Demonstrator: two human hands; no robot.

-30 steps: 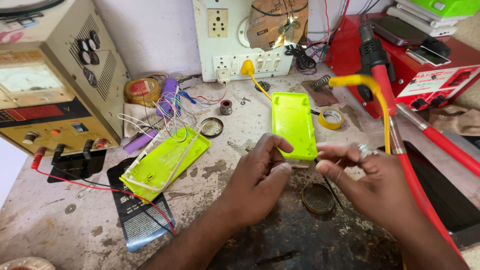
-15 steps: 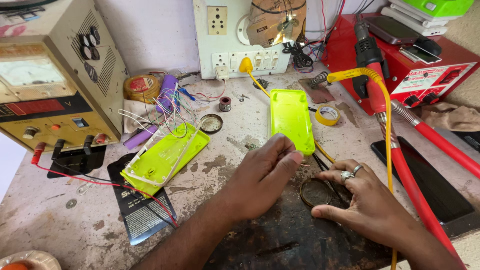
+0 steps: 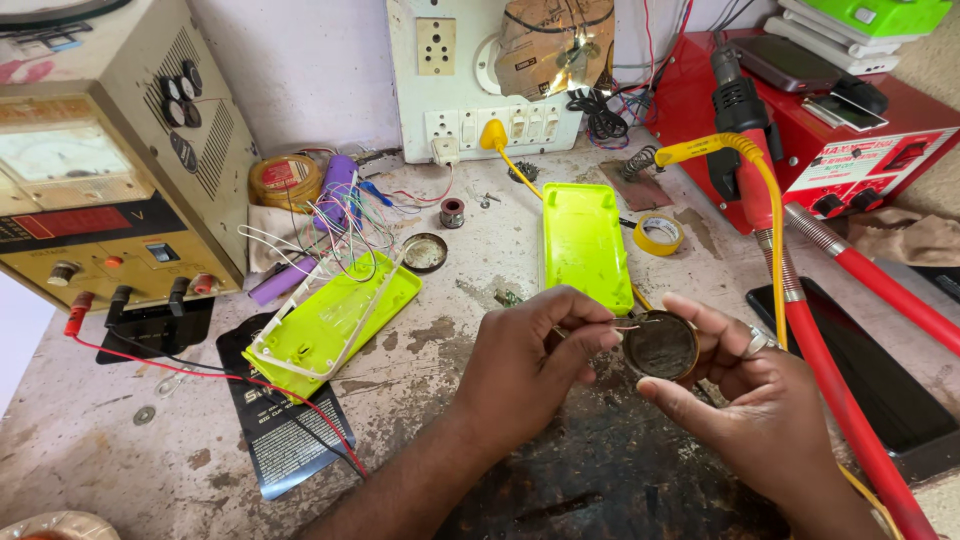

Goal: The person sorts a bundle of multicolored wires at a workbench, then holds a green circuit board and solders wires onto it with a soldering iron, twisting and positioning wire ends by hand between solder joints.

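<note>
Right hand [image 3: 745,400] grips one round tin [image 3: 660,345]; left hand [image 3: 530,365] pinches one thin wire [image 3: 628,322] at it. Two green cases [image 3: 585,240] lie nearby.

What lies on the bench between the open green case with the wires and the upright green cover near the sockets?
In the head view, between the open green case and the green cover lies a small round tin lid; the rest is bare, stained bench.

A flat black packet [image 3: 285,430] with pale lettering lies on the worktop [image 3: 90,440] under the yellow-green casing [image 3: 335,320]. On the beige power supply [image 3: 100,150] at left sit a red digital screen [image 3: 70,221] and a pale dial face [image 3: 60,152]. A dark phone screen [image 3: 880,385] lies at right.
</note>
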